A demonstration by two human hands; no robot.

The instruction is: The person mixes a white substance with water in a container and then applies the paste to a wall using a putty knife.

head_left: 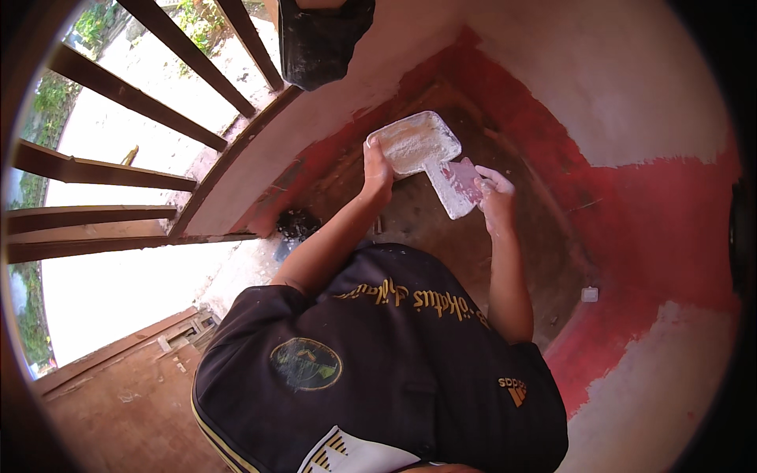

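1 black short-sleeved shirt (pixel 378 339) w/ gold trim & print nearest, worn by the person; 2 bare forearms reach fwd from it. 2 hands, both busy. L hand (pixel 378 168) clamped on L rim of 1 white rectangular round-cornered tray (pixel 426 126), held up in front of the chest, tilted; white powdery paste (pixel 414 147) coats its inside. R hand (pixel 495 191), fingers whitened, pinches 1 flat pinkish scraper (pixel 464 180) w/ white smears, just by tray's lower R corner. 1 white-coated strip (pixel 449 193) lies against scraper; can't tell if same pc.

Below: brown dusty floor (pixel 426 221). Beyond, 2 walls meet in a corner, patchy red paint (pixel 654 221) low, pale pinkish above; 1 small white square plate (pixel 589 294) on the R side. Top: 1 black item (pixel 325 43) w/ pale specks, kind unclear. L: 5 dark-brown straight bars (pixel 126 98) + 1 lower rail (pixel 134 246); greenery (pixel 201 24) outside.
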